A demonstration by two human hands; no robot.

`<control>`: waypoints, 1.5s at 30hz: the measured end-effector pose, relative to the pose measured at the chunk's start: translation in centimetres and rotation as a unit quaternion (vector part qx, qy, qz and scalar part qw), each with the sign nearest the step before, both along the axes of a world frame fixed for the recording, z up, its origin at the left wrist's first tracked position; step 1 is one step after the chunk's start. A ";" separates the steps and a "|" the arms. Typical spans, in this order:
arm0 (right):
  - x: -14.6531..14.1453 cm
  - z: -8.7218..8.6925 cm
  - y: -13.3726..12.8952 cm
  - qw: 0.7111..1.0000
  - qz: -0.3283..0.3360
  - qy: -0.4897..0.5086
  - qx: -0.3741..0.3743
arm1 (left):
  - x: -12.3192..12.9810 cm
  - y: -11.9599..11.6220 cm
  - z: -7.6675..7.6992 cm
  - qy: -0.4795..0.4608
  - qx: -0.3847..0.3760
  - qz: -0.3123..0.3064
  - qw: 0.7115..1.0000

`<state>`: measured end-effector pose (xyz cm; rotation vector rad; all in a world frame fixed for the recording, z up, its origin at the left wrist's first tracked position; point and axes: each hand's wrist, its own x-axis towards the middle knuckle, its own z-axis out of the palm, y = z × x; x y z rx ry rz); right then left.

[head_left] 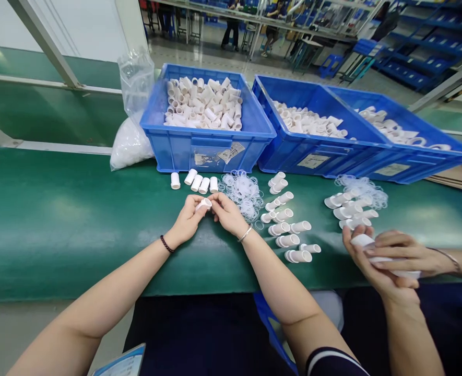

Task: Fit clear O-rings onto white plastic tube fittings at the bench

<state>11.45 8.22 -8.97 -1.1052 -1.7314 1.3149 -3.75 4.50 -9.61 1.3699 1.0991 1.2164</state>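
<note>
My left hand [188,216] is closed round a short white plastic tube [203,204], its open end facing up and right. The fingertips of my right hand [226,210] pinch at the rim of the same tube; any ring there is too small to make out. Just behind my hands, several white tubes [204,185] stand in a loose row on the green table [78,224]. A pile of thin clear rings [243,192] lies beyond my right hand. To its right are several white tubes with collars [287,241], some upright and some leaning in view.
Blue bins [215,143] of white parts line the back. A clear plastic bag [131,143] sits left of them. At the right, another person's hands [395,256] hold white pieces, near more tubes and a second ring pile [367,190].
</note>
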 end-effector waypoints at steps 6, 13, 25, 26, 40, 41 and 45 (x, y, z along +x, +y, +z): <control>-0.5 -0.1 -0.3 0.999 -0.004 0.047 -0.021 | 0.6 0.2 0.7 -0.258 -0.183 -0.008 0.949; -0.8 0.2 -0.8 0.998 0.001 0.065 -0.001 | 0.8 0.0 0.9 -0.269 -0.205 -0.041 0.940; 4.8 1.6 2.5 0.955 -0.183 -0.139 0.188 | -7.2 4.4 -0.1 0.468 0.137 0.186 0.853; 4.6 1.2 2.4 0.935 -0.171 -0.214 0.224 | -7.3 4.5 -0.4 0.472 0.136 0.174 0.854; 3.0 1.0 1.5 0.860 -0.153 -0.372 0.315 | -6.7 3.7 0.5 0.512 0.147 0.141 0.834; 2.9 1.0 1.3 0.866 -0.156 -0.355 0.314 | -6.6 3.6 0.6 0.515 0.137 0.144 0.834; 2.0 0.8 0.6 0.913 -0.132 -0.247 0.295 | -5.7 3.1 1.2 0.442 0.102 0.107 0.885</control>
